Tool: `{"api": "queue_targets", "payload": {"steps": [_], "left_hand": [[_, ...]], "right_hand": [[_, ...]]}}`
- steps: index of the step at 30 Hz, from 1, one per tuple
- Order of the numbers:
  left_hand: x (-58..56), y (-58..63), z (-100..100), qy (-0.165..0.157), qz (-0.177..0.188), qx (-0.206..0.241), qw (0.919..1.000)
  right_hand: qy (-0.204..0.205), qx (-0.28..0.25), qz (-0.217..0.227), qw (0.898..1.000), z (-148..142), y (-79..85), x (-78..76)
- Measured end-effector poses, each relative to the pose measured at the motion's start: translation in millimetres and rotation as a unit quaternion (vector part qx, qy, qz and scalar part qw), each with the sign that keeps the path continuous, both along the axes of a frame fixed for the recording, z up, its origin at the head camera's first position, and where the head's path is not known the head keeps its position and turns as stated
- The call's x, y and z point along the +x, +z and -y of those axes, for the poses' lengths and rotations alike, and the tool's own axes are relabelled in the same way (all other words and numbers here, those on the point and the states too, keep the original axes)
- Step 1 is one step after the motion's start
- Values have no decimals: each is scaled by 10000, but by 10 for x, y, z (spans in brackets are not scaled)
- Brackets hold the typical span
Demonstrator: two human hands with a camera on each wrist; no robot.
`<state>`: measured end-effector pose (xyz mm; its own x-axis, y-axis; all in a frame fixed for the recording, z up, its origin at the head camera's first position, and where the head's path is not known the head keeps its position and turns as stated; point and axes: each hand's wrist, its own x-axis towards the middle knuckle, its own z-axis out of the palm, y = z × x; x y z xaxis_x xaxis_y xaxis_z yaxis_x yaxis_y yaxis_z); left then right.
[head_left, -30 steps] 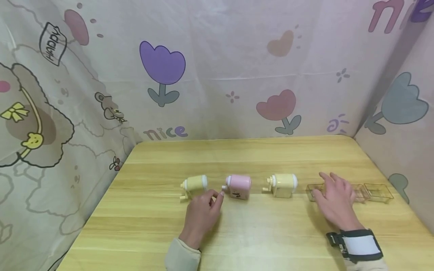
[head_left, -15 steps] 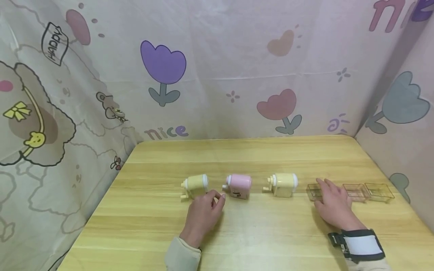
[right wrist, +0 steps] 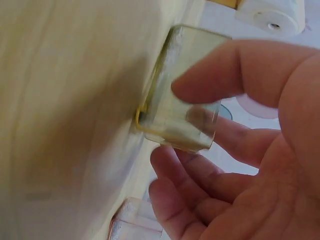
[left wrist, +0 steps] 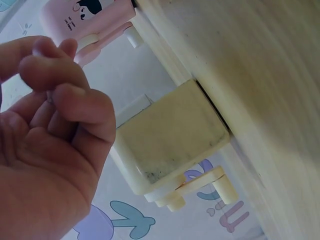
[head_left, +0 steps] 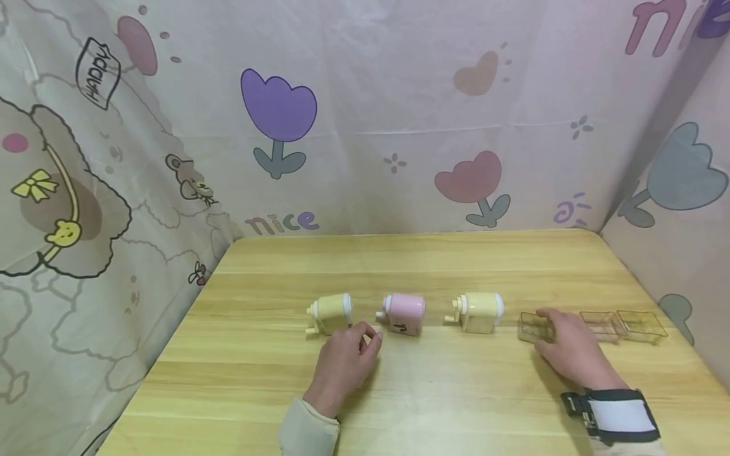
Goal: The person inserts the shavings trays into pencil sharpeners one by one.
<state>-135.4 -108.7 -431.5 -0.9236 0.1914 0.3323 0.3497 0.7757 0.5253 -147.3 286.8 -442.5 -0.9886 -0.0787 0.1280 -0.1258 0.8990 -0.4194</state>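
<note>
Reading the lettering first, we make out "HAPPY" on a printed tag (head_left: 98,73) at the left of the patterned cloth (head_left: 365,76), the word "nice" (head_left: 282,221) low on its back panel, and, at the upper right, larger letters (head_left: 656,26) cut off by the edge of the view. From the left wrist we see tiny dark printing (left wrist: 70,23) beside a black-and-white figure (left wrist: 91,6) on the pink sharpener (head_left: 405,311), too small for us to read. That sharpener stands on the table (head_left: 433,399) between the left yellow sharpener (head_left: 332,311) and the right yellow sharpener (head_left: 480,310), all three with their cranks to the left. Our two hands are well apart. The left hand (head_left: 343,354) lies just in front of the left yellow sharpener, its fingers loosely curled around nothing. The right hand (head_left: 576,351), above a strapped wrist band (head_left: 618,415), pinches the smoky clear box (head_left: 531,328) between thumb and index finger; this is the leftmost of three, with the pinkish clear box (head_left: 604,327) and the yellowish clear box (head_left: 643,325) in line to its right.
</note>
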Motion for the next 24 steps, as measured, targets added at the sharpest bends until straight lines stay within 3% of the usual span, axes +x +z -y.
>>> {"api": "queue_targets", "payload": {"steps": [9, 19, 24], "left_hand": [[6, 6, 9, -76, 127, -2, 9999], [5, 6, 4, -140, 233, 13, 9996], [18, 6, 4, -128, 189, 2, 9997]], "right_hand": [[79, -247, 267, 9993, -18, 17, 14], [487, -445, 167, 9977, 17, 9, 16], [579, -424, 340, 9968, 29, 26, 30]]}}
